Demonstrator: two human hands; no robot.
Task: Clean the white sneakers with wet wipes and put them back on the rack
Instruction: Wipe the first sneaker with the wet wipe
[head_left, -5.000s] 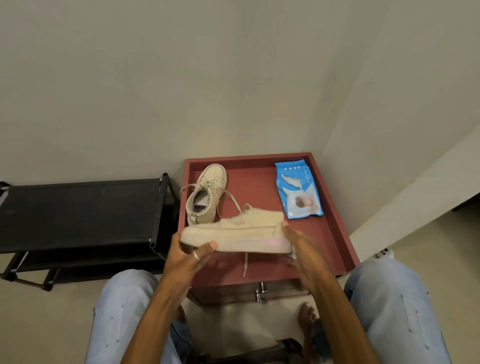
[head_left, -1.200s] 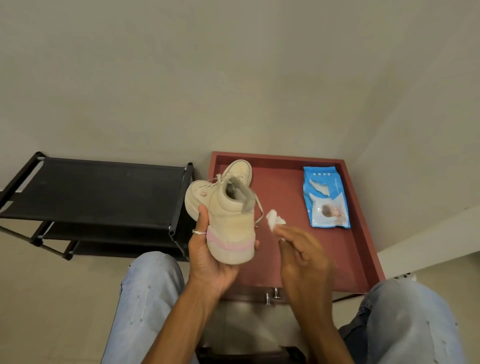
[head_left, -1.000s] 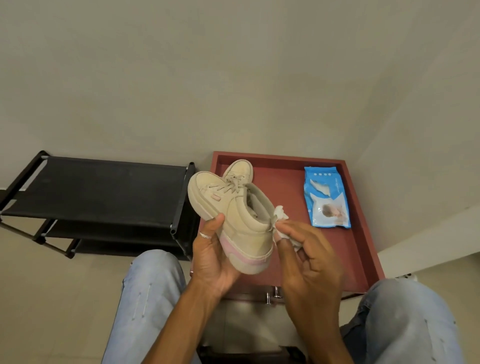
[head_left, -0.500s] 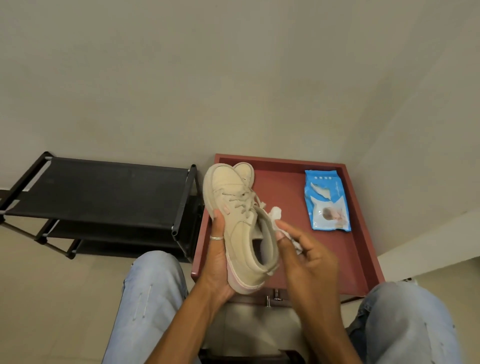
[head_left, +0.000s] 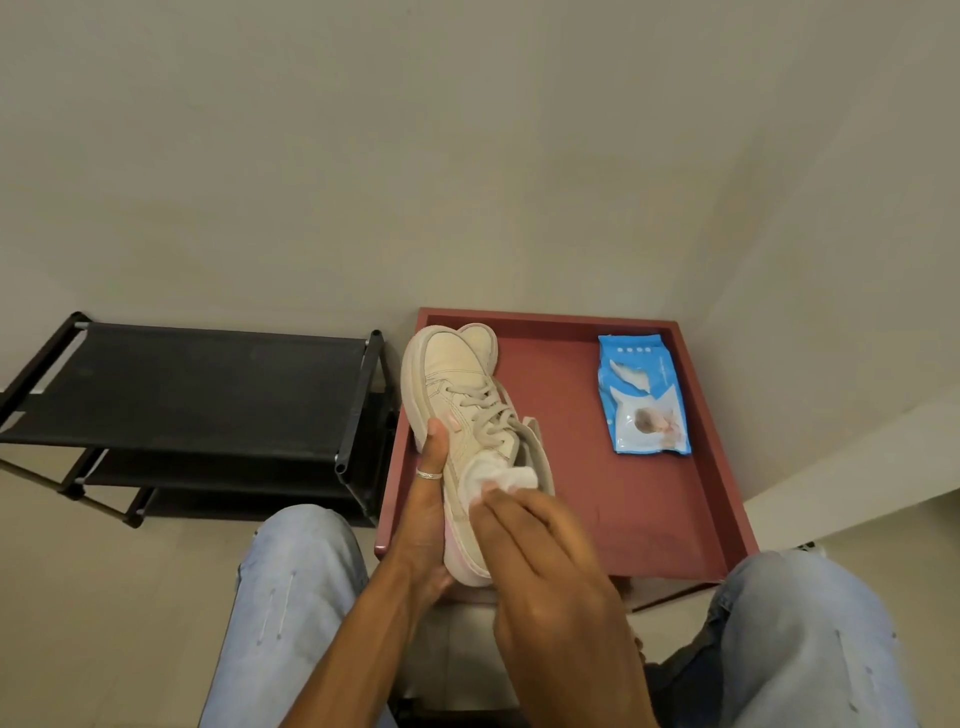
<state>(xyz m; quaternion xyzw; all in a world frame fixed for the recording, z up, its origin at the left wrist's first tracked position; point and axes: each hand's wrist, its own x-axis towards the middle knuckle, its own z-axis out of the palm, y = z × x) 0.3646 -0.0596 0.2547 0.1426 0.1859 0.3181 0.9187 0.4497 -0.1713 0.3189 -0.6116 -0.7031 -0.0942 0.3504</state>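
Note:
My left hand (head_left: 423, 512) grips a cream-white sneaker (head_left: 457, 410) by its heel end, toe pointing away, held above the left side of the red table top (head_left: 649, 509). My right hand (head_left: 540, 551) presses a white wet wipe (head_left: 498, 478) against the sneaker's side near the collar. The second sneaker (head_left: 480, 338) lies behind the held one; only its toe shows. A blue pack of wet wipes (head_left: 641, 397) lies at the back right of the red top. The black shoe rack (head_left: 192, 395) stands to the left.
The red table top has a raised rim and sits in a wall corner, with walls behind and to the right. My knees in light jeans (head_left: 291, 597) flank the table's front. Pale floor lies in front of the rack.
The sneaker has been turned from heel-up to toe pointing away. My right hand has brought the wipe from beside the shoe onto its side.

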